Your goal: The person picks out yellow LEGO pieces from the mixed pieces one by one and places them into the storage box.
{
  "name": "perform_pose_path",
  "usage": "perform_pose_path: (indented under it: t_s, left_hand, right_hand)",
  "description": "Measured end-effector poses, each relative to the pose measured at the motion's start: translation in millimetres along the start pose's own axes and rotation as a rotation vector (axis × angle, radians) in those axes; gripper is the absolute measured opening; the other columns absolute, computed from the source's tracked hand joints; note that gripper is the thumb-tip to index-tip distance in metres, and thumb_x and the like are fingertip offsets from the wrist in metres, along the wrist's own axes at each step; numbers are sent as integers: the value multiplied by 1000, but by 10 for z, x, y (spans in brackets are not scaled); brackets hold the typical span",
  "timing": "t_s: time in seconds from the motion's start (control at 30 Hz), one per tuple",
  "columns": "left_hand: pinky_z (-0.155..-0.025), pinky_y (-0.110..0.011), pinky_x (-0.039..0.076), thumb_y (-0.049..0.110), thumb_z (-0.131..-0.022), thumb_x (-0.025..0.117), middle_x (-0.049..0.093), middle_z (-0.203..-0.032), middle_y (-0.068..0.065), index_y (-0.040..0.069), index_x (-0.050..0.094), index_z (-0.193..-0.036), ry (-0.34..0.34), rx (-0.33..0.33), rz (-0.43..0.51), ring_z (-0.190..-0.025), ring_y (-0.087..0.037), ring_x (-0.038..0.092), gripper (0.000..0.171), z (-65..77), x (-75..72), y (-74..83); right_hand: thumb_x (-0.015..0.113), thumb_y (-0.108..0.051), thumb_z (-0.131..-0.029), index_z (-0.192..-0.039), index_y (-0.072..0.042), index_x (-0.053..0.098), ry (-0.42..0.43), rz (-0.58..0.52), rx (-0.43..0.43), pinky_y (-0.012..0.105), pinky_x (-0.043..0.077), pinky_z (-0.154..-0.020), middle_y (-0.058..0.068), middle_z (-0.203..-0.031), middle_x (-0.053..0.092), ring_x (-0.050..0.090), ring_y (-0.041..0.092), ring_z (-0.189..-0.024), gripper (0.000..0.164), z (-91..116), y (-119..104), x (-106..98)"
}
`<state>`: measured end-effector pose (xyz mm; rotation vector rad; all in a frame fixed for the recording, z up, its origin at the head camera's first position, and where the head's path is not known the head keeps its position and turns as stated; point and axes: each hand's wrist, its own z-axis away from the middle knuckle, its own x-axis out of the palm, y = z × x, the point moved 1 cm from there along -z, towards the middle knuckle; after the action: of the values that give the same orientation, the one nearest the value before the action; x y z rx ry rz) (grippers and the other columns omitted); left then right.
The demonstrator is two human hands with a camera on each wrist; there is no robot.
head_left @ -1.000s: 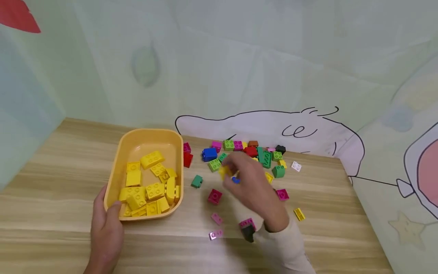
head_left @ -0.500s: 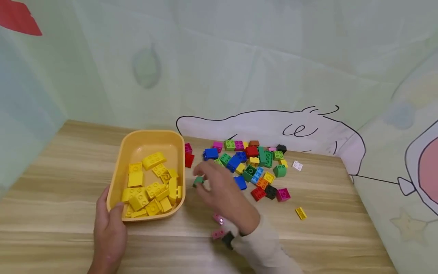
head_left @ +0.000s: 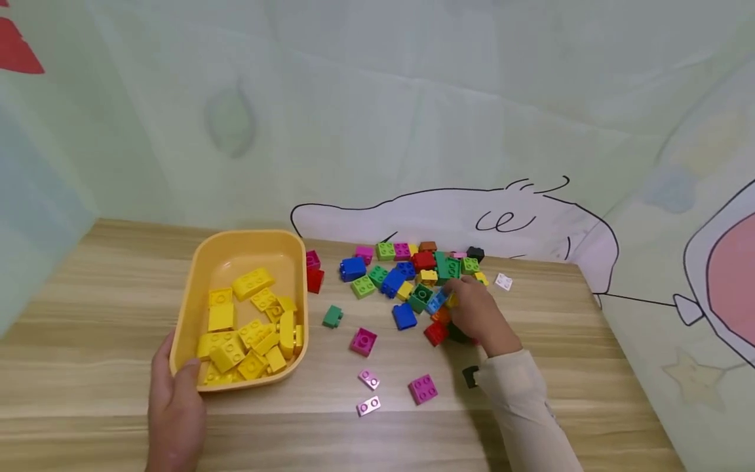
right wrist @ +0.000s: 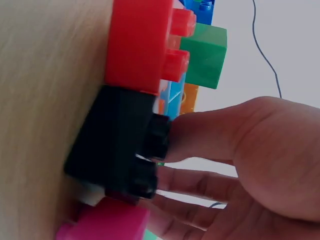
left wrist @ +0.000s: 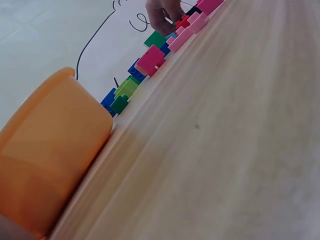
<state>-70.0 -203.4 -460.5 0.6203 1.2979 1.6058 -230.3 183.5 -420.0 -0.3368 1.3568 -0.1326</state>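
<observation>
My left hand (head_left: 177, 406) grips the near left corner of an orange-yellow plastic tray (head_left: 203, 262), thumb over its rim. Several yellow toy building bricks (head_left: 252, 283) lie inside it. In the left wrist view only the tray's outer wall (left wrist: 55, 150) shows. My right hand (head_left: 480, 314) reaches down into loose bricks on the table, fingertips at a mostly covered yellow brick (head_left: 452, 300). Up close in the right wrist view, a black brick (right wrist: 112, 137) hides the tips of the thumb and fingers, so whether they pinch anything cannot be seen.
Mixed bricks, such as a blue brick (head_left: 404, 316) and a red brick (head_left: 436, 333), spread over the wooden table (head_left: 283, 432). A magenta brick (head_left: 423, 389) lies nearer the front. A white brick (head_left: 504, 282) lies at the right. Behind stands a printed backdrop (head_left: 354, 118).
My right hand carried a yellow brick leftward, and that brick now lies in the tray. The hand has since swung back right to the brick pile. My left hand keeps hold of the tray.
</observation>
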Motion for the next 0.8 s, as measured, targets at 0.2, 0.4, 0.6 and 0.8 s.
perform_pose_path:
  t_s: [0.2, 0.4, 0.6, 0.8]
  left_hand:
    - [-128, -52, 8, 23, -108, 16, -1, -167, 10, 37, 2, -156, -7, 15, -5, -153, -17, 7, 52, 2, 12, -13]
    - [-128, -52, 9, 22, -108, 15, -2, -167, 10, 37, 1, -157, -3, 12, -6, -153, -17, 6, 52, -2, 15, 6]
    - [-128, -51, 8, 22, -108, 16, 0, -167, 10, 37, 4, -157, -5, 22, 6, -153, -16, 7, 52, 4, 19, 8]
    - [-129, -50, 10, 21, -108, 17, 3, -167, 11, 38, 6, -156, 3, 22, 12, -152, -15, 9, 52, 12, 19, -1]
  right_hand:
    - [76, 2, -83, -112, 1, 69, 163, -17, -107, 55, 62, -90, 21, -121, 62, 59, 38, -108, 30, 226, -273, -181]
    - [78, -1, -82, -112, -9, 68, 232, -85, -488, 36, 65, -85, 5, -111, 65, 60, 21, -101, 32, 621, -1128, -291]
    - [74, -14, -90, -122, -15, 63, 27, -55, -818, 23, 56, -102, -2, -124, 60, 55, 9, -112, 34, 798, -1943, 23]
    - [73, -16, -92, -126, -16, 61, -13, -6, -882, 22, 50, -108, -2, -129, 60, 52, 10, -117, 36, 749, -2148, 209]
